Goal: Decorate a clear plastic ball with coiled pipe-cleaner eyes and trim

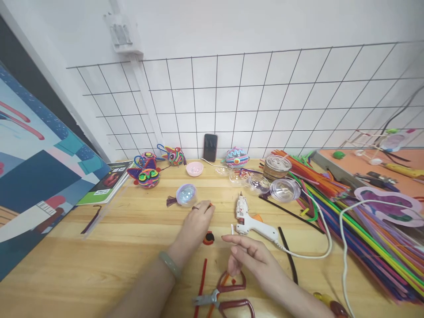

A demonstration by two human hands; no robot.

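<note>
My left hand reaches forward over the wooden table, fingers curled around a small orange piece at its tips, close to an iridescent half-sphere with a purple tassel. A small red and black coil lies just right of that hand. My right hand hovers with fingers loosely spread and nothing in it, above red-handled scissors and a red pipe cleaner. A white glue gun lies just beyond the right hand.
A large heap of coloured pipe cleaners fills the right side. Clear plastic half-spheres, a pink bowl, pipe-cleaner animal heads, a phone against the wire grid, and a painted board at left.
</note>
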